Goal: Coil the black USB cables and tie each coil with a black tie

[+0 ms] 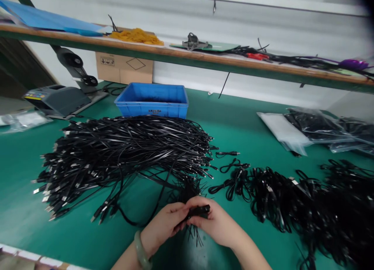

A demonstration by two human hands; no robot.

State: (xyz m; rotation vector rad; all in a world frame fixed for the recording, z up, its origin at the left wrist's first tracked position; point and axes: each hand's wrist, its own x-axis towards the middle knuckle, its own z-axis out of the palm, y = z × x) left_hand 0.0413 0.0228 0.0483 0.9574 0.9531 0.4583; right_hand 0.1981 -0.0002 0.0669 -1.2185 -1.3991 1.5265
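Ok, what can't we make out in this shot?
Head view only:
Black cable bunch in the left hand and right hand: fingers hide the grip and most of it.
Plug ends of the big cable pile: too small to tell the type.
Coiled cables: blurred, cut off by the right edge.
Blue crate: front wall hides its bottom.
Purple item: blurred.

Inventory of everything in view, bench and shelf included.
workbench: one, green, under the cables
loose cables: many, black, large central pile
coiled cables: many, black, right of pile
bagged cables: several, black in clear plastic, rear right
crate: one, blue, behind pile
tape machine: one, grey, rear left
cardboard box: one, brown, under shelf
shelf: one, wood-edged, above bench
orange strands: one heap, orange, on shelf
held cable: one bunch, black, between hands
left hand: bare, pale-green bangle on wrist
right hand: bare, gripping cable
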